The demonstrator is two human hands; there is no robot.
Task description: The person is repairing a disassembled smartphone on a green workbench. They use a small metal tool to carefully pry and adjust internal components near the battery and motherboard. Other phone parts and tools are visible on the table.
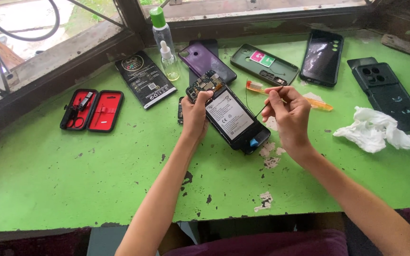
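A: Hands first. What's the left hand (pixel 194 116) on?

B: Gripping the opened phone (pixel 228 114), back cover off, battery and circuit board showing. Fingers wrapped round its upper left edge, thumb pressed by the board. Phone lies tilted on the green table (pixel 72 180), centre, between both hands.

A: Right hand (pixel 288 111)?

B: Fingertips pressed together, pinching a thin dark wire (pixel 264 108) that runs down toward the phone's right edge. Can't tell if the wire end touches the phone.

A: Containers?

B: Red-lined tool case (pixel 92 110), lying open at left, well apart from the hands. Left half holds small scissors and a metal tool; right half holds a slim tool, too small to tell which. Clear bottle with green cap (pixel 161 29) by the window ledge, a small dropper bottle (pixel 170 61) just in front of it with a little yellowish liquid at the bottom.

A: Other stuff?

B: Black flat packet (pixel 144 78) next to the bottles. Purple phone (pixel 206 61) behind the opened one. Dark green phone case (pixel 264 64) face up with a pink-and-green card lying inside. Orange toothbrush (pixel 290 95) behind the right hand. Black ribbed case (pixel 322 57), another black case (pixel 387 92) far right, crumpled white tissue (pixel 378 130) just beside it.
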